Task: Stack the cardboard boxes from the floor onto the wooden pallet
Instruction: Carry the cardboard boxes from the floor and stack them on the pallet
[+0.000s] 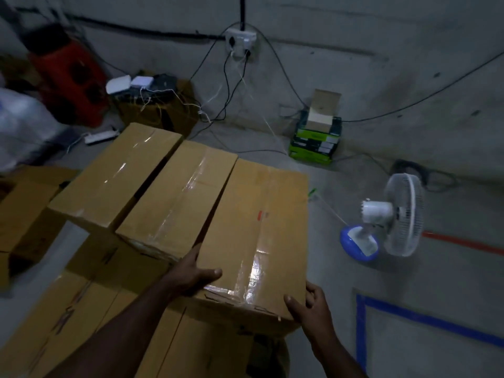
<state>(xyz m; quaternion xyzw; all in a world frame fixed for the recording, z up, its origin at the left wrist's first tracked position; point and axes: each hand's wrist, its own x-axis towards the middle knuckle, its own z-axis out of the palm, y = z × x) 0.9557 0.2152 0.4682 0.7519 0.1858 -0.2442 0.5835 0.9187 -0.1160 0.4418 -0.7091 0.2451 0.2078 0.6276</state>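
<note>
Pallet: not visible, hidden beneath the lower boxes (90, 309), which the bottom edge cuts off. Left hand (191, 274): fingers hidden behind the near box (253, 241); only the thumb shows. Red object (71, 77) and white bag (24, 124) at the left: blurred, unidentifiable. Print on the green cartons (313, 144): too small to read.

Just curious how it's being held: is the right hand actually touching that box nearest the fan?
Touching. The head view shows the right hand wrapped round the near right corner of the box, thumb on its front face.
</note>
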